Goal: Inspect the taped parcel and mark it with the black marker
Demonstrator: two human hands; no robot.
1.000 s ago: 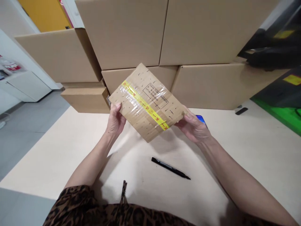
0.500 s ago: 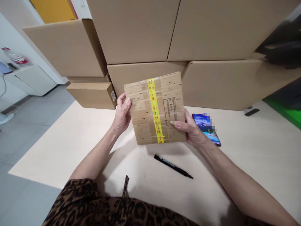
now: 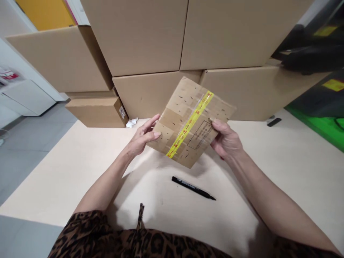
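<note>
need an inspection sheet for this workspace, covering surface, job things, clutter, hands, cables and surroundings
Surface: pale table, shadowed beneath the arms.
Job things: taped box, held tilted; yellow tape crosses its face, with a printed panel alongside.
Clutter: black marker lying nearer the wearer; white scrap by a flat carton; small dark object at back right, unidentified.
Hands: left hand at the box's left edge, right hand at its right, both thumbs on the face.
Cables: cannot tell; the view's edges are blurred.
Surroundings: large cartons stacked behind, white cabinet at left, green surface at right.
</note>
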